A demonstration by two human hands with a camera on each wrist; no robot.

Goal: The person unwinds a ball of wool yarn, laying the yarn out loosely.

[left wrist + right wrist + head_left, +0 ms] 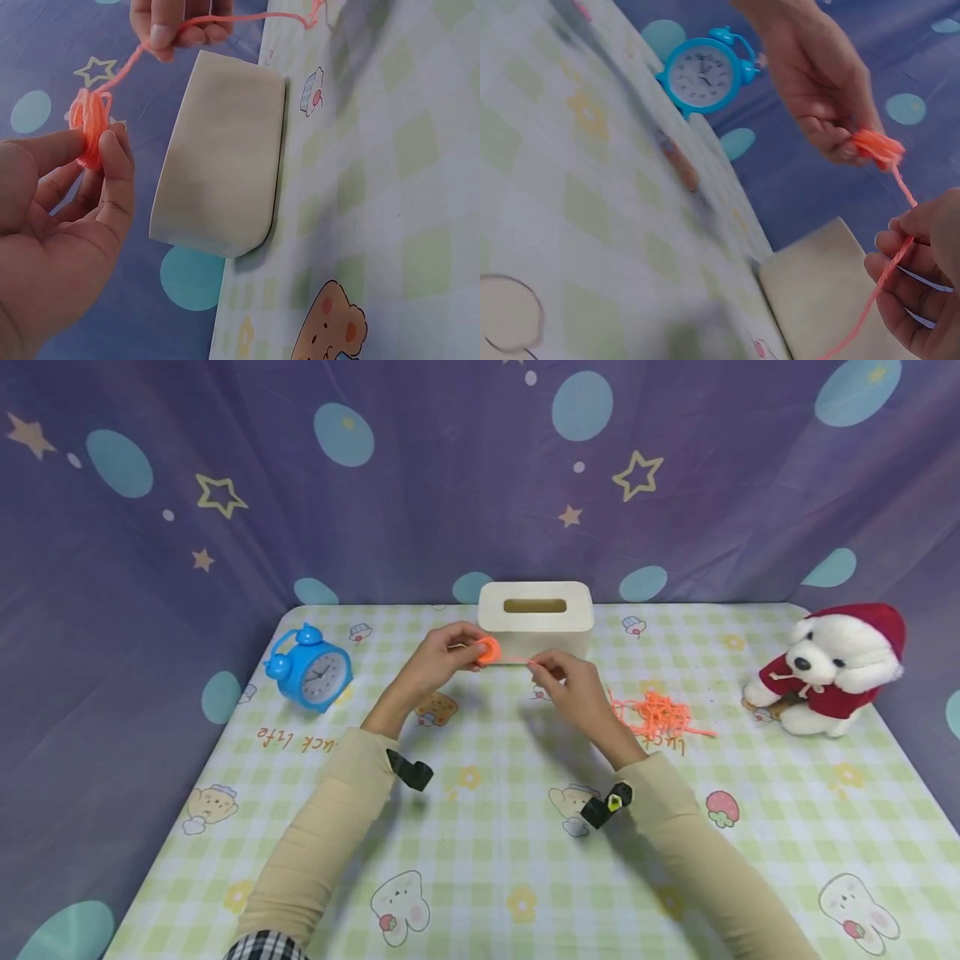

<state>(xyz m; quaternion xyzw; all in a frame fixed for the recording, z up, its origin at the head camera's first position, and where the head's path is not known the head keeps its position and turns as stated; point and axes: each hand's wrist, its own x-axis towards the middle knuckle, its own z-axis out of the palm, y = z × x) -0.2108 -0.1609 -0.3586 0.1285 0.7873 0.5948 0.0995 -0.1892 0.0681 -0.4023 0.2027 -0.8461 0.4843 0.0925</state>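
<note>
My left hand (442, 656) pinches a small wound bundle of orange yarn (91, 127) between thumb and fingers, held above the table in front of the tissue box. From the bundle a single strand (904, 186) runs across to my right hand (572, 685), whose thumb and fingertips pinch it. Past the right hand the strand trails down, as the right wrist view shows. A loose tangled heap of the same orange yarn (660, 714) lies on the table to the right of the right hand.
Behind the hands stands a cream tissue box (536, 620). A blue alarm clock (311, 670) is at the left, and a white plush dog (832, 672) in red clothes sits at the right. A checked cloth (480, 860) covers the table; a purple curtain (465, 485) hangs behind.
</note>
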